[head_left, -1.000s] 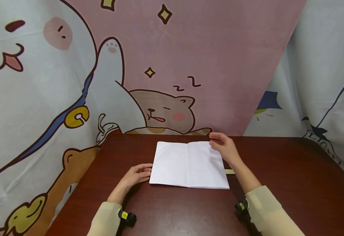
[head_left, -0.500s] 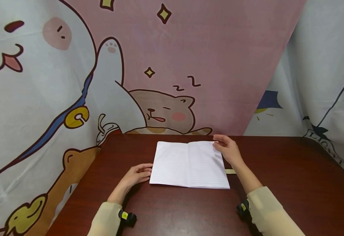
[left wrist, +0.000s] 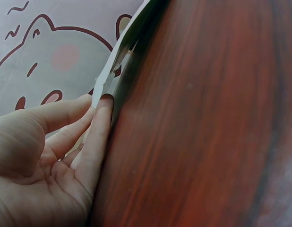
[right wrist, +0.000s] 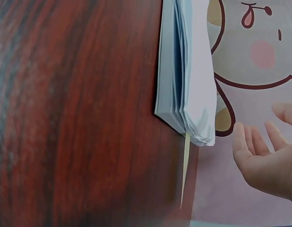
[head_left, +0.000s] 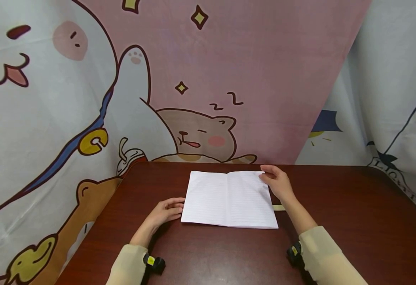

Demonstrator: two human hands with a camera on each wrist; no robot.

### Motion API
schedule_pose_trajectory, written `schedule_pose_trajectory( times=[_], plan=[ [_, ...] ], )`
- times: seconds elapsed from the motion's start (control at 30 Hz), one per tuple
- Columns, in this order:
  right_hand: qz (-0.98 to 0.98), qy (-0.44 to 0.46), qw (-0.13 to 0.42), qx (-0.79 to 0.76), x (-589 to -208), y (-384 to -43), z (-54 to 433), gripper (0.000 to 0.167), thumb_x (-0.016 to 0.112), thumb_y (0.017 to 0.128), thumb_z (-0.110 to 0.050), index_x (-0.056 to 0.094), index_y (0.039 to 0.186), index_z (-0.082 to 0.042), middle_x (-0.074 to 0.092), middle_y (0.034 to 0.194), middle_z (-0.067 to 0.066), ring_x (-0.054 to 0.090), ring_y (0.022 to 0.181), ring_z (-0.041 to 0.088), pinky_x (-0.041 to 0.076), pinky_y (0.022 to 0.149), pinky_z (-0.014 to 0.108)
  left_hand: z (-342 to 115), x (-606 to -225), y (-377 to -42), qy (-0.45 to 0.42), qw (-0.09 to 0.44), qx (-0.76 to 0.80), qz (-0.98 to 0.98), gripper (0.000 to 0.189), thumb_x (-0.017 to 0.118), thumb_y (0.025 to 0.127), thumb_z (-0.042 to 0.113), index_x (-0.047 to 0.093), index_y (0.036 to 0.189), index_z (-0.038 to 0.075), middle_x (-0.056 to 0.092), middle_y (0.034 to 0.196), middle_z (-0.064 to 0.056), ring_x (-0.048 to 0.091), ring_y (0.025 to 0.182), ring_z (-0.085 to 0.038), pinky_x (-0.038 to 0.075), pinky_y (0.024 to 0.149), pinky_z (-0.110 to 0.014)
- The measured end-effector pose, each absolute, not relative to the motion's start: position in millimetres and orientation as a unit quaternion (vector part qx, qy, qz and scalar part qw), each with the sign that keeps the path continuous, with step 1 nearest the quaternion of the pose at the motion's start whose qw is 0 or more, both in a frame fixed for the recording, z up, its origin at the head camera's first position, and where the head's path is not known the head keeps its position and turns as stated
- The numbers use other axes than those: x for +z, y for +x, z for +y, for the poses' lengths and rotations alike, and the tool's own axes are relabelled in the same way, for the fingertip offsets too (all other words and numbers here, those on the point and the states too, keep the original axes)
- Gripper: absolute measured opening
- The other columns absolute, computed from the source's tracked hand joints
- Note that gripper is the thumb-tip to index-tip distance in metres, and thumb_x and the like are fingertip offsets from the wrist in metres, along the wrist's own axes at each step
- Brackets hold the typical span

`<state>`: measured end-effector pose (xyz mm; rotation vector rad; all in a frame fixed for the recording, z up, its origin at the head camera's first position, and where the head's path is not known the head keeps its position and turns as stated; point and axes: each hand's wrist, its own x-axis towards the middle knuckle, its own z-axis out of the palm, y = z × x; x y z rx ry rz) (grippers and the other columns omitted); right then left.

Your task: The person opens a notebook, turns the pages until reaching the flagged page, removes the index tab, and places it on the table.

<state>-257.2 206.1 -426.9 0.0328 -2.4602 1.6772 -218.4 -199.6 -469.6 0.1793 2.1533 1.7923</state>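
The notebook [head_left: 204, 200] lies open and flat on the brown table [head_left: 211, 257], squarely in front of me, perhaps so that both hands can get at it. My left hand [head_left: 160, 213] is at its left edge, thumb and fingertips set narrowly about that edge in a light pinch — to steady that side, I'd judge. My right hand [head_left: 279, 183] hangs over the far right corner, fingers loosely bent, nothing in them; the right wrist view shows them apart from the notebook, so that side seems to lie open by its own weight. A pale yellow strip [head_left: 278, 207] pokes out from the right edge — possibly a marker or a closure. As for writing, I see faint ruling but can read no word or brand on it. The pink backdrop [head_left: 272, 79] carries two "z" marks [head_left: 234, 98]; the letters [head_left: 400, 182] on the white cloth [head_left: 389, 99] at right are too folded to make out.
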Motion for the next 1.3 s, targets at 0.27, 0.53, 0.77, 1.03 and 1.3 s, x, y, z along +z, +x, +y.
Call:
schedule_pose_trajectory(
  times=[0.27, 0.53, 0.77, 1.03, 1.3],
  plan=[
    [-0.833, -0.034, 0.058, 0.549, -429.2, -257.4, 207.7, 0.047, 0.064, 0.098, -0.019, 0.053, 0.140, -0.001, 0.054, 0.142, 0.023, 0.054, 0.127, 0.032, 0.048, 0.094, 0.018, -199.1, -471.2, -217.9, 0.063, 0.164, 0.629, 0.757, 0.047, 0.061, 0.098, 0.009, 0.048, 0.142, -0.007, 0.062, 0.124, -0.018, 0.064, 0.099, -0.008, 0.057, 0.088, -0.028],
    [-0.843, -0.049, 0.026, 0.535, -435.3, -259.5, 211.4, 0.055, 0.064, 0.098, -0.025, 0.047, 0.144, 0.001, 0.048, 0.147, 0.026, 0.047, 0.134, 0.038, 0.041, 0.111, 0.050, -199.6, -473.0, -218.4, 0.072, 0.165, 0.633, 0.753, 0.048, 0.061, 0.098, 0.008, 0.048, 0.141, -0.008, 0.063, 0.123, -0.017, 0.064, 0.098, -0.008, 0.057, 0.087, -0.027],
    [-0.855, -0.046, -0.008, 0.516, -442.3, -260.9, 215.2, 0.065, 0.065, 0.097, -0.029, 0.040, 0.148, 0.003, 0.042, 0.151, 0.027, 0.044, 0.135, 0.042, 0.039, 0.113, 0.053, -200.1, -473.4, -217.7, 0.071, 0.163, 0.634, 0.753, 0.049, 0.062, 0.098, 0.008, 0.047, 0.142, -0.008, 0.061, 0.126, -0.021, 0.064, 0.098, -0.007, 0.057, 0.088, -0.026],
    [-0.865, -0.053, -0.046, 0.497, -445.8, -262.7, 217.5, 0.079, 0.069, 0.094, -0.028, 0.028, 0.152, 0.007, 0.036, 0.153, 0.031, 0.038, 0.140, 0.048, 0.036, 0.114, 0.057, -199.2, -471.6, -216.2, 0.069, 0.161, 0.631, 0.756, 0.049, 0.062, 0.097, 0.009, 0.048, 0.142, -0.007, 0.060, 0.128, -0.023, 0.064, 0.099, -0.008, 0.057, 0.088, -0.027],
    [-0.862, -0.056, -0.076, 0.498, -446.6, -264.2, 220.2, 0.082, 0.071, 0.092, -0.024, 0.026, 0.152, 0.010, 0.034, 0.153, 0.033, 0.041, 0.138, 0.047, 0.038, 0.113, 0.055, -198.8, -469.0, -215.4, 0.069, 0.160, 0.628, 0.759, 0.049, 0.061, 0.098, 0.009, 0.048, 0.142, -0.007, 0.060, 0.128, -0.024, 0.064, 0.099, -0.009, 0.057, 0.089, -0.028]
  ],
)
